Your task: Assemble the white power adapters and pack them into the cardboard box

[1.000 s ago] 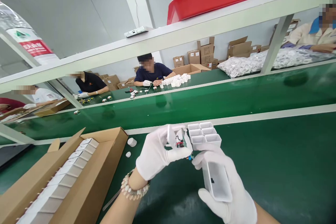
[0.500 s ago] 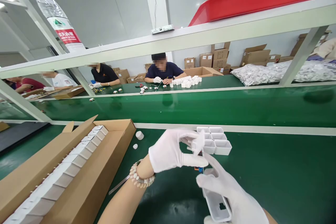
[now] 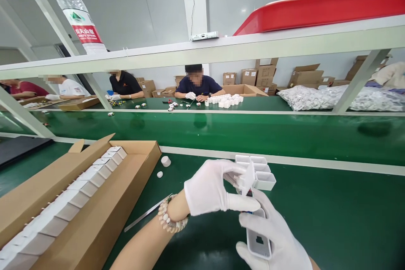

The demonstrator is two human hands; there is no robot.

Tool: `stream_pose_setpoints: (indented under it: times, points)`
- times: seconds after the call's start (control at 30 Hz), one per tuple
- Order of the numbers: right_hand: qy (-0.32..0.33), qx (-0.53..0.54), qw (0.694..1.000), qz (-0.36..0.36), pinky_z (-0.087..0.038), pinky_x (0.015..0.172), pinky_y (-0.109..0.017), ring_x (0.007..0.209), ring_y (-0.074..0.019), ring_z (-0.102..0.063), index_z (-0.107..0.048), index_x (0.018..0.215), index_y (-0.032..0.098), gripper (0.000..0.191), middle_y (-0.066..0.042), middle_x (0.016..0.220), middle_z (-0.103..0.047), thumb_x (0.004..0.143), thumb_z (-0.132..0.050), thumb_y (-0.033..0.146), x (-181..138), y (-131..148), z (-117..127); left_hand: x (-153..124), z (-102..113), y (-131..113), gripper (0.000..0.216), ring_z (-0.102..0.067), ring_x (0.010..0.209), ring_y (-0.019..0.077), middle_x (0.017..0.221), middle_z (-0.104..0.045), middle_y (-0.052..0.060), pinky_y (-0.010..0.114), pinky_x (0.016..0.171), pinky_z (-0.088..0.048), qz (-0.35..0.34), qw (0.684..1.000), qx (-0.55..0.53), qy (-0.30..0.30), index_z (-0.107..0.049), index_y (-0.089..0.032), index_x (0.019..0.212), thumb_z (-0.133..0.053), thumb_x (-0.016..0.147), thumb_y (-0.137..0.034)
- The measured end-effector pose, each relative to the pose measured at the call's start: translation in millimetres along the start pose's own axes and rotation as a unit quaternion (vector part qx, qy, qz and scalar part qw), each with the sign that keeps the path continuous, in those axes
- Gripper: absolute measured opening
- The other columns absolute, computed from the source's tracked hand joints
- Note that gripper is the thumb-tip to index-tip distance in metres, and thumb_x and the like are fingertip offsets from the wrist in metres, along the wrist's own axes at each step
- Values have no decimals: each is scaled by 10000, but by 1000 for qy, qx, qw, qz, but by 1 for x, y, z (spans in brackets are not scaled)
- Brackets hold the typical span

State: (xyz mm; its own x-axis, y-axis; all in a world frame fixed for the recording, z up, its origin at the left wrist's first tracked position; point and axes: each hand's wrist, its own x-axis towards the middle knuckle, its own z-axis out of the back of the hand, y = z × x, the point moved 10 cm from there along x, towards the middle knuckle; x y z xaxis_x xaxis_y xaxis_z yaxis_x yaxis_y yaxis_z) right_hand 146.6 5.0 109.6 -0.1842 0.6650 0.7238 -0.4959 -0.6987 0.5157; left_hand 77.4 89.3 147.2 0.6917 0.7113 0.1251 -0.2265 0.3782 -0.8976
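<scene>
Both my hands wear white gloves and meet low in the middle of the view. My left hand [image 3: 210, 190] pinches a small white plug cap with a circuit board [image 3: 247, 180] and holds it at the open top of a white plastic housing [image 3: 257, 239]. My right hand [image 3: 278, 240] is wrapped around that housing from below. A beaded bracelet [image 3: 167, 219] sits on my left wrist. Just beyond my hands stands a cluster of several empty white housings [image 3: 257, 171] on the green table.
A long cardboard box [image 3: 104, 202] with a row of white parts lies at the left. Two small white caps [image 3: 165, 161] and a thin metal tool [image 3: 147, 218] lie on the table. A green conveyor [image 3: 253, 130] runs beyond, with several people working on its far side.
My left hand has brought the cap and board down from in front of the housing cluster onto the housing's open end. My right hand has tilted the housing more upright.
</scene>
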Motion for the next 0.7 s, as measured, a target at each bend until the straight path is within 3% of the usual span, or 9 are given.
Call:
stream_pose_setpoints:
  times: [0.13,0.23,0.4,0.7]
  points:
    - [-44,2,999,-4,-609,704,-362,1018,-297,-627,-530,1053,301,383,-82,1256,-521,718,-645,154,-10,-8,1,1,-5,-11,218,-574,747,113,802,-649,-7,212,760,-501,-24,999,-21,3,-676,-137,772,-789,624,-251]
    - [-58,-9,998,-22,-623,658,-357,994,-302,-645,-509,1078,306,390,-83,1218,-556,735,-650,185,-14,-12,1,0,-4,-14,188,-565,737,94,800,-639,-21,174,742,-488,-25,1000,-6,-10,-669,-138,768,-776,637,-221]
    - [-52,-20,997,-52,-629,598,-337,934,-297,-674,-540,996,299,273,-79,1209,-574,750,-632,226,-9,-13,2,0,-3,-15,192,-543,713,82,780,-621,-31,157,721,-477,-18,999,34,-22,-674,-149,813,-753,662,-239]
    - [-27,-43,992,-116,-617,601,-382,949,-327,-657,-573,1103,301,362,-117,1253,-541,750,-632,355,-24,-29,-7,3,2,-5,171,-548,707,102,736,-617,-30,200,730,-475,11,998,23,-62,-643,-151,744,-754,656,-247]
